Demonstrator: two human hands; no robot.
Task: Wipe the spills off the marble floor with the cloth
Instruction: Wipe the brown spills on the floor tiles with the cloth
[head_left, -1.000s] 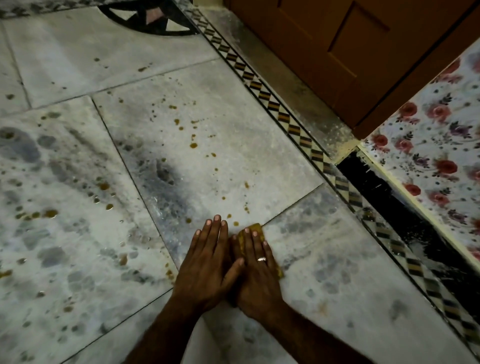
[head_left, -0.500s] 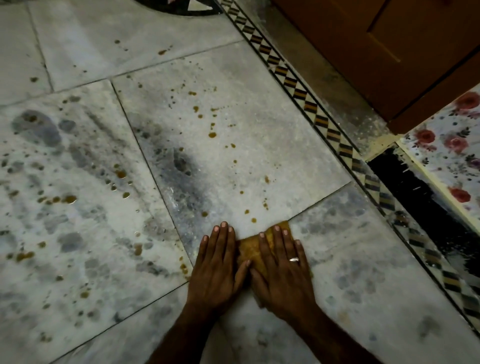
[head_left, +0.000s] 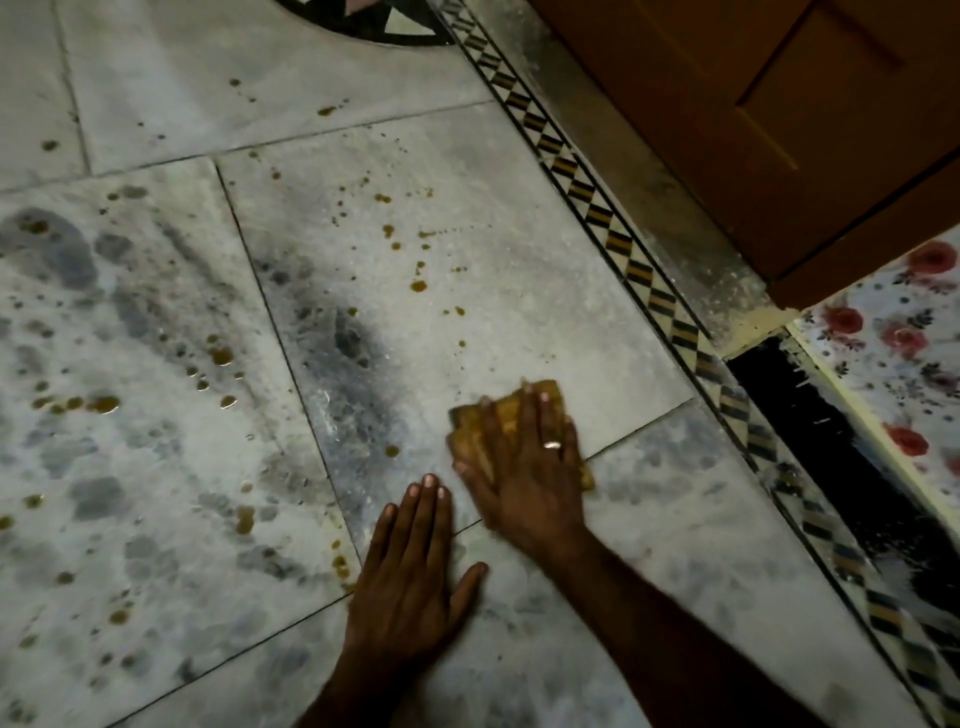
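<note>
Left hand (head_left: 410, 582) flat, palm down, fingers together, thumb splayed, right hand (head_left: 524, 467) just ahead of it, palm down, fingers spread, ring on one finger, both forearms bare

The scene is dim and warm-toned, with no visible lamp. The marble floor (head_left: 519, 218) is brightest at centre and falls off toward the corners; the near right is nearly black. Wet brown spills (head_left: 104, 404) at the left carry small glints. The right hand (head_left: 524, 467) is smeared by motion blur, its fingers (head_left: 530, 415) soft, while the left hand (head_left: 410, 582) is sharper. Straight floor joints bow with wide-angle distortion. Grain muddies the shadows.
</note>
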